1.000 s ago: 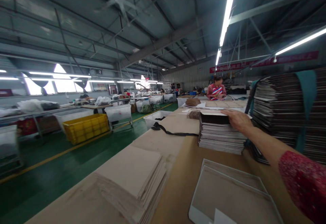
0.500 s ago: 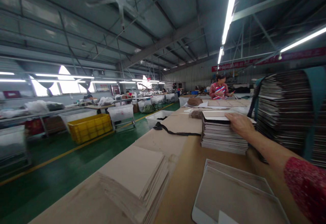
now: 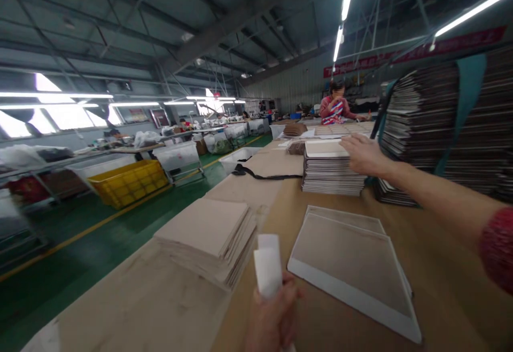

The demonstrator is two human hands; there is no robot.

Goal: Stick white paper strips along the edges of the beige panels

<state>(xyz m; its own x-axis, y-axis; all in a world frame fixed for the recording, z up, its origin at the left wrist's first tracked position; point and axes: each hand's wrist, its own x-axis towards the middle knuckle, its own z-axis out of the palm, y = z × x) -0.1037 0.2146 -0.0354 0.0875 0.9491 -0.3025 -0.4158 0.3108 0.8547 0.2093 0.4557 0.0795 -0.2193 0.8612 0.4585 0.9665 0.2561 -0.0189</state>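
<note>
R hand stretched out to the far part of the desk, palm and fingers lying flat on top of a short stack of flat sheets; grip apart, not clamped on anything, just resting at the stack's right top edge. L hand low at the near desk edge, grip closed round a white paper strip that sticks up, smooth and slightly curled. Stack: thin grey-edged boards, pale top face, squared off. Just right of it a much taller bundle of dark sheets w/ a teal strap round it. Betw. the hands: flat tan board w/ white border, rectangular, matte. Left of that, pile of plain brown card sheets at the desk's left edge. Black strap lies loose farther back. Desk top is brown card, dull finish.
</note>
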